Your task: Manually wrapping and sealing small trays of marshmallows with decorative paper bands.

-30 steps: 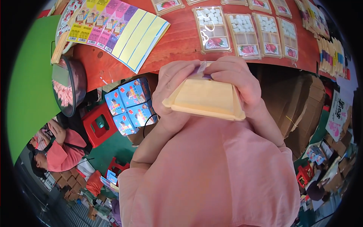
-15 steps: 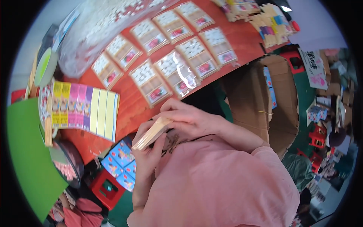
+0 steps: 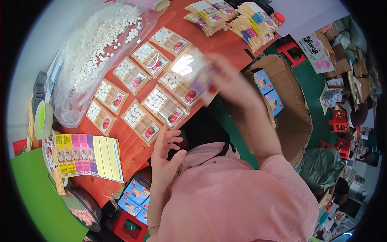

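My left hand (image 3: pixel 165 155) is open near the table's front edge, its fingers apart and nothing in them. Smeared by motion, my right hand (image 3: pixel 225 78) is over the right end of the tray rows. It grips a shallow compartment tray (image 3: pixel 202 82) with a purple band, also blurred. Below and left of it, several pale compartment trays stand in two slanting rows. A front tray (image 3: pixel 165 105) carries white cubes, a strawberry-pictured packet and a shiny clear film. Closest to my left hand is another such tray (image 3: pixel 142 122). The blurred tray partly hides those at the right end.
A clear bag (image 3: pixel 76 84) of white cubes lies at the back left. Yellow, pink and purple label sheets (image 3: pixel 86 155) hang over the left edge. Stacked trays (image 3: pixel 252 26) stand at the back right. An open cardboard box (image 3: pixel 296 117) with blue cartons is at right.
My hands have parted. The right hand has swung up and right over the trays with the tray, while the left has let go and opened. The view has shifted too.
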Tool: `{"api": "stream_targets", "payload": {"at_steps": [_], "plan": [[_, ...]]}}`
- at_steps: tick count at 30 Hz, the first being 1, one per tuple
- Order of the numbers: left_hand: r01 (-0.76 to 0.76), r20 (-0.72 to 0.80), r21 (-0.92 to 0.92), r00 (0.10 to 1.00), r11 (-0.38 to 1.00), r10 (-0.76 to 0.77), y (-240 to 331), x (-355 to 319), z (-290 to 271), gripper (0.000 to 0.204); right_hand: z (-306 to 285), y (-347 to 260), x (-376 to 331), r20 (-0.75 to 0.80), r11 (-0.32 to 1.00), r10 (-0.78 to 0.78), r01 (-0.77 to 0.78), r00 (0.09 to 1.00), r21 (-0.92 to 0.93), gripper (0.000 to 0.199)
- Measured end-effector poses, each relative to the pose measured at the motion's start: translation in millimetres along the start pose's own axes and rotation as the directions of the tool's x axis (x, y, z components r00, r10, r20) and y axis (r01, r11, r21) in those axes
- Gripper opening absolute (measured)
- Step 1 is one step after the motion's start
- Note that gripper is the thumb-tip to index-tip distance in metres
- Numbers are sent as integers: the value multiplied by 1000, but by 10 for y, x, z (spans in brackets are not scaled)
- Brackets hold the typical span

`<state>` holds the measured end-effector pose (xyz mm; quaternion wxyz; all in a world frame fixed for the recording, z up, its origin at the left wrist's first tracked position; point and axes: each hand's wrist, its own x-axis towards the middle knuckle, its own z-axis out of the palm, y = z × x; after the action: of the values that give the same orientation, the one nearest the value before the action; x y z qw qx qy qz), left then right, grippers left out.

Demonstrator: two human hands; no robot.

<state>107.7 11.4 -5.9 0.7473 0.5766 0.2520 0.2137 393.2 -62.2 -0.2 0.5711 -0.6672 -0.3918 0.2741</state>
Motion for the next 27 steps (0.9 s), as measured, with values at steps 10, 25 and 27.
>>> {"api": "stream_targets", "payload": {"at_steps": [10,25,27], "plan": [[-14,-350,344,926,939,143,-201,-194,-425,20,-1390,1204,996,-127,349,-139,-71,982,-934,25],[443,-445,880,647,170,619,-229,-719,-1399,36,2031,-87,-22,454,673,-542,689,707,-271,19],[417,-435,891,662,182,611,-235,-752,-1445,33,2415,-141,-35,483,706,-536,682,692,-194,18]]}}
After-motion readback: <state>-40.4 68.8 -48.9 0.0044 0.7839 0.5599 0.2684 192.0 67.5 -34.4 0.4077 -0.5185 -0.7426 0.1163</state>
